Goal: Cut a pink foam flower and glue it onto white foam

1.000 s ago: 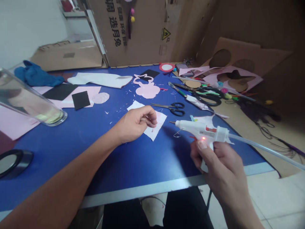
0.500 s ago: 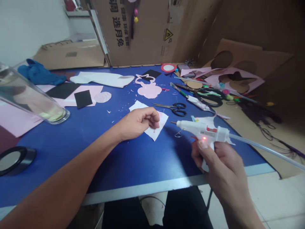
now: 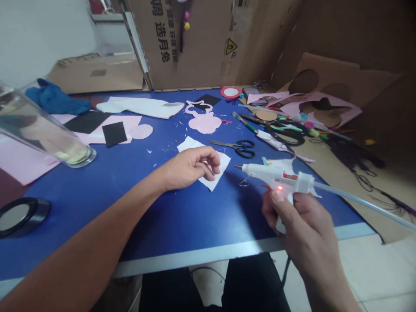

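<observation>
My right hand [image 3: 302,221] is wrapped round the handle of a white hot glue gun [image 3: 276,175]. Its red light glows, and a long clear glue stick [image 3: 360,201] runs out of its back. The nozzle points left, a little apart from a white square of cloth or paper [image 3: 212,184] on the blue table. Above that square is my left hand [image 3: 196,167], fingers curled inward and partly hiding it; what they hold, if anything, does not show. Black-handled scissors [image 3: 238,147] lie just beyond the square.
Pink cloud-shaped cutouts [image 3: 204,124] lie farther back. A water-filled clear container [image 3: 61,138] and black tape roll [image 3: 24,216] stand at left, near a blue cloth [image 3: 56,102]. Craft scraps and larger scissors [image 3: 289,134] crowd the right. A cardboard panel [image 3: 201,47] rises behind.
The fingers of my left hand have shifted slightly, with the lower ones reaching a bit farther down over the white square. My right hand holds the glue gun in nearly the same place.
</observation>
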Demonstrator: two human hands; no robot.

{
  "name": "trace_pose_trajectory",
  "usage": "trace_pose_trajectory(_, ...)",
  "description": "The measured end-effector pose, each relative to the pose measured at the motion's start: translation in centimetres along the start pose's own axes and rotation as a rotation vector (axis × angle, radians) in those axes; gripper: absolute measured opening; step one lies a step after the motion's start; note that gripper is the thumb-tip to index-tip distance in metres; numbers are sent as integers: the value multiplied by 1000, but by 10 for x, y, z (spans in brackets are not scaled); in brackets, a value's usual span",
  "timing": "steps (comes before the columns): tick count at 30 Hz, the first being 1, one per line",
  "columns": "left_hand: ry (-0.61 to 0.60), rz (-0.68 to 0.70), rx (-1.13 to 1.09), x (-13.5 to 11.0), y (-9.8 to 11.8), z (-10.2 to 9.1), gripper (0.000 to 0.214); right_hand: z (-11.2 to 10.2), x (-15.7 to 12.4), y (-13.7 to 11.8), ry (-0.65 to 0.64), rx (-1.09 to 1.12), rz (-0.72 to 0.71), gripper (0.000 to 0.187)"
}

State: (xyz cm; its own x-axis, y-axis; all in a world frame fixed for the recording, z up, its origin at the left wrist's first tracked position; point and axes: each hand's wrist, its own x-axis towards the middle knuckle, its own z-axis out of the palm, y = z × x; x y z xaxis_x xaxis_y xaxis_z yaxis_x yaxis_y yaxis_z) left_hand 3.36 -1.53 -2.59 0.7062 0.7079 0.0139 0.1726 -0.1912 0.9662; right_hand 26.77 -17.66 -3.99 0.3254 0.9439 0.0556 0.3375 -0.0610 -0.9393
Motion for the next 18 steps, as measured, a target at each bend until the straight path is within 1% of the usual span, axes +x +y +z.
trace_pose_trajectory(3, -17, -15, -45, 0, 2, 0, 28, 0, 0, 0, -2, -10, -5, 53)
trace_pose_trajectory(5, -8, -28, -102, 0, 3, -1, 26, 0, 0, -1, -7, -28, -16, 54)
trace_pose_trajectory(9, 78, -41, -205, 2, 4, -2, 22, 0, -1, -3, -2, -46, -18, 54)
trace_pose_trajectory(12, 143, -54, -229, 3, 3, -1, 21, -1, -1, -2, -1, -48, -24, 52)
trace_pose_trajectory(15, 223, -8, -141, 3, 3, 3, 17, -1, -1, -3, -20, -39, -21, 52)
trace_pose_trajectory(18, 251, 55, 71, 3, 5, 6, 14, 0, 0, -5, -48, -58, -31, 54)
